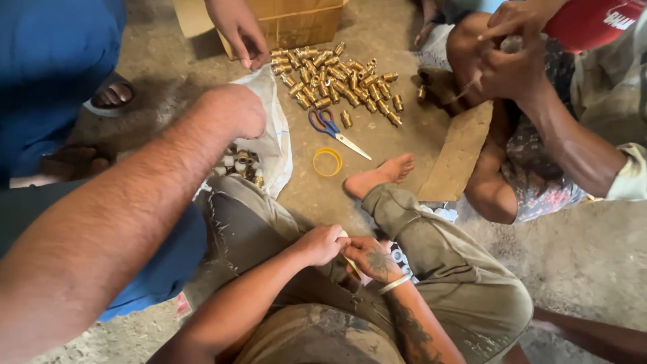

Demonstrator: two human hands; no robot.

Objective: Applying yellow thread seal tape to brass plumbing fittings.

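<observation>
Left hand [236,111] fisted, reaching into white bag [273,145] of fittings [239,163]

One pair of scissors [335,130] lay there; one yellow tape ring [327,162]; one cardboard box [290,23]; one white sack [269,135]; brass fittings [337,81] too many to count.

The pile of fittings [337,77] lies on the floor [377,27]. Behind it stands a cardboard box [296,23]. Just before it lie scissors [335,130], and nearer still a tape ring [327,162]. Left of the pile a sack [273,138] holds more fittings [239,163]. Right of the pile lies a board [458,154].
</observation>
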